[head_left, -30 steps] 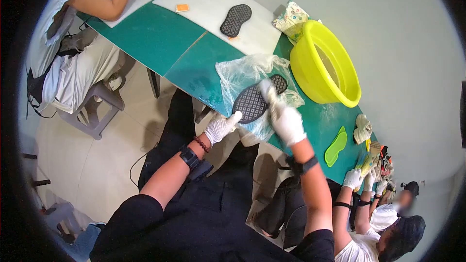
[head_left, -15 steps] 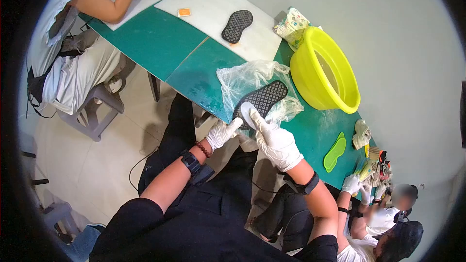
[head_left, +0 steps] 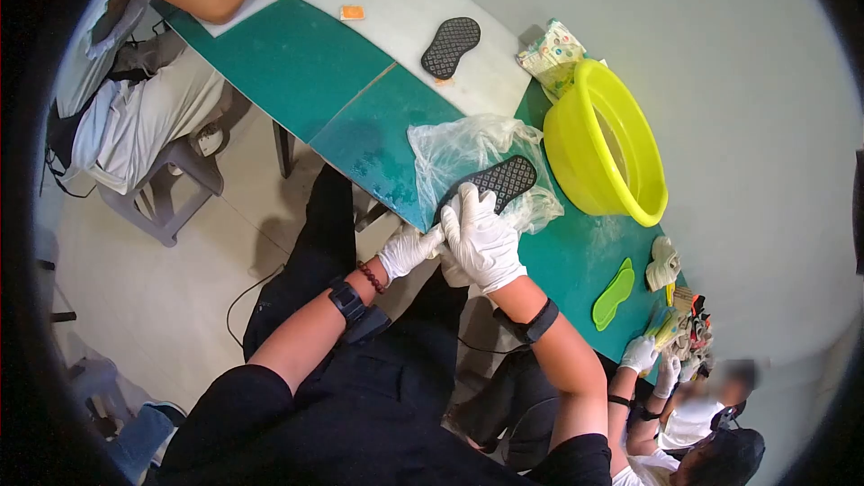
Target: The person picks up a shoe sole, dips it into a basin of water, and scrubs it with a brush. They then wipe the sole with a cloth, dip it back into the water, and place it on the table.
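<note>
A black shoe sole (head_left: 508, 182) with a diamond-patterned tread lies tread up on a crumpled clear plastic bag (head_left: 441, 148) at the table's near edge. My left hand (head_left: 411, 250), in a white glove, is closed on the near end of the sole. My right hand (head_left: 483, 238), also gloved in white, bends over the tread with its fingers together, pressed to the sole. The white oval pad it held a moment ago is hidden under these fingers. The near part of the sole is covered by my hands.
Beyond the bag stands a yellow-green basin (head_left: 585, 162) with a patterned packet (head_left: 551, 52) behind it. Another black sole (head_left: 450, 47) and an orange packet (head_left: 352, 13) lie on a white board (head_left: 387, 0). Green insole shapes (head_left: 614, 295) lie right. Other people work at both sides.
My right hand has shifted forward and left over the sole, and its fingers now cover the white pad. My left hand keeps its grip. The camera view has shifted slightly.
</note>
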`<state>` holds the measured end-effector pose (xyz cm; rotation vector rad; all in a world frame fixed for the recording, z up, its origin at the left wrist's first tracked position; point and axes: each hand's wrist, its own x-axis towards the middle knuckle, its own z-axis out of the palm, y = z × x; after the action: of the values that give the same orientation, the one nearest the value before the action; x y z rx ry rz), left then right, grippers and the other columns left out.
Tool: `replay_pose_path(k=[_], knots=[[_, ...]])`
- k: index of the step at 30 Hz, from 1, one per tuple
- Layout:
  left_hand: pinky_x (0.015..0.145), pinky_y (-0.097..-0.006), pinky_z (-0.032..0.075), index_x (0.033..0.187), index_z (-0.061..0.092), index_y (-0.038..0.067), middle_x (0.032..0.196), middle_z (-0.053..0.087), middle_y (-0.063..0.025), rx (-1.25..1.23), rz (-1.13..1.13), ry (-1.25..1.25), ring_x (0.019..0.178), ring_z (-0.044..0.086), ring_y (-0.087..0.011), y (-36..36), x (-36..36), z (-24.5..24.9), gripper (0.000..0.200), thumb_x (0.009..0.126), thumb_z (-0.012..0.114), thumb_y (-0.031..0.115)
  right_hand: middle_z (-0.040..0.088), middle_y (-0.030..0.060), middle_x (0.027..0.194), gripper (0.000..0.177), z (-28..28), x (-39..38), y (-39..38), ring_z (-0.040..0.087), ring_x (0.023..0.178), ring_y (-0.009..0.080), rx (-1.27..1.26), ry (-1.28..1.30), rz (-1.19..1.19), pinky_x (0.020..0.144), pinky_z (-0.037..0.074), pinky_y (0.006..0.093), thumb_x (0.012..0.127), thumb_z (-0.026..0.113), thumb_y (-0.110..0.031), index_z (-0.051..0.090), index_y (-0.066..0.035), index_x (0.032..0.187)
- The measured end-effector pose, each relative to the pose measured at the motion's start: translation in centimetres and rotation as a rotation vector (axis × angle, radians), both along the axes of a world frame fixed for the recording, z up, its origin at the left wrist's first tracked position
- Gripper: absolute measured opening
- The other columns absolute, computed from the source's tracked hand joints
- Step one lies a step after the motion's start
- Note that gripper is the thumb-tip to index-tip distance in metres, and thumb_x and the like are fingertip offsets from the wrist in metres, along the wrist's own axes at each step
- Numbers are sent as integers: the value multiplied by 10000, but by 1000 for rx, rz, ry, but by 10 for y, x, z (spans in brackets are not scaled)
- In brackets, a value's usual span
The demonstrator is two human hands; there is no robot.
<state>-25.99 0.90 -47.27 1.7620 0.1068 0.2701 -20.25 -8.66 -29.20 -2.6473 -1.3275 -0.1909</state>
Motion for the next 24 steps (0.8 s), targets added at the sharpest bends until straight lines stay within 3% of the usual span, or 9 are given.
replay_pose_path(k=[6, 7, 10, 11, 12, 15, 18, 22, 24], knots=[[821, -401, 519, 1220, 615, 17, 1048, 704, -156, -305, 29, 55, 895, 679, -286, 4, -10, 42, 472, 966, 580, 412, 568, 263, 1014, 402, -5, 13, 4, 643, 669, 415, -82, -3, 14, 570, 517, 480, 946, 586, -293, 471, -54, 1248], [834, -402, 521, 1176, 643, 22, 1053, 704, -171, -308, 115, -131, 932, 680, -310, -1, -9, 40, 443, 960, 591, 405, 568, 266, 1018, 401, -4, 13, 4, 643, 668, 415, -89, -7, 16, 571, 517, 479, 946, 586, -294, 471, -54, 1246], [855, -409, 521, 1172, 642, 19, 1094, 697, -190, -80, 93, 97, 984, 673, -343, 0, -6, 32, 430, 951, 611, 386, 575, 264, 1023, 396, -1, 21, 4, 646, 681, 415, -111, -78, 88, 585, 519, 486, 948, 582, -299, 470, -56, 1240], [808, -431, 517, 1142, 631, 10, 1015, 688, -196, 14, 205, -274, 930, 652, -358, -6, -1, 23, 388, 958, 604, 351, 578, 262, 1023, 394, 1, 26, 4, 647, 687, 415, -118, -111, 124, 592, 519, 489, 949, 580, -301, 470, -56, 1238], [819, -433, 515, 1143, 633, 9, 1036, 686, -198, -64, 200, -230, 942, 651, -364, -4, -1, 29, 397, 950, 615, 355, 596, 256, 978, 379, 6, 38, 6, 650, 719, 424, -134, -144, 173, 623, 518, 516, 958, 564, -300, 470, -59, 1235], [865, -437, 503, 1173, 627, 2, 1095, 681, -207, -223, 116, -16, 986, 646, -384, 3, -9, 49, 456, 927, 645, 386, 620, 265, 951, 369, 1, 112, -1, 649, 764, 446, -287, -84, -240, 691, 515, 542, 992, 498, -336, 469, -63, 1240], [881, -435, 498, 1176, 635, 5, 1100, 678, -219, -114, 180, -112, 1008, 647, -373, 1, -5, 40, 488, 927, 636, 425, 635, 254, 971, 374, -5, 151, -12, 659, 815, 445, -283, -135, -196, 741, 520, 534, 998, 472, -377, 480, -67, 1208], [936, -445, 474, 1226, 601, 4, 1188, 645, -233, -276, 33, -51, 1084, 609, -406, 6, -6, 43, 577, 921, 610, 495, 634, 267, 1031, 401, 0, 141, -7, 660, 896, 443, -342, -173, -207, 797, 509, 541, 995, 463, -407, 483, -61, 1197], [982, -443, 458, 1308, 540, 1, 1231, 619, -258, -106, 81, -44, 1124, 596, -418, 2, 1, 26, 693, 913, 567, 570, 610, 291, 1076, 434, -1, 140, -7, 646, 899, 459, -377, -148, -226, 804, 501, 554, 1000, 447, -402, 457, -49, 1254]])
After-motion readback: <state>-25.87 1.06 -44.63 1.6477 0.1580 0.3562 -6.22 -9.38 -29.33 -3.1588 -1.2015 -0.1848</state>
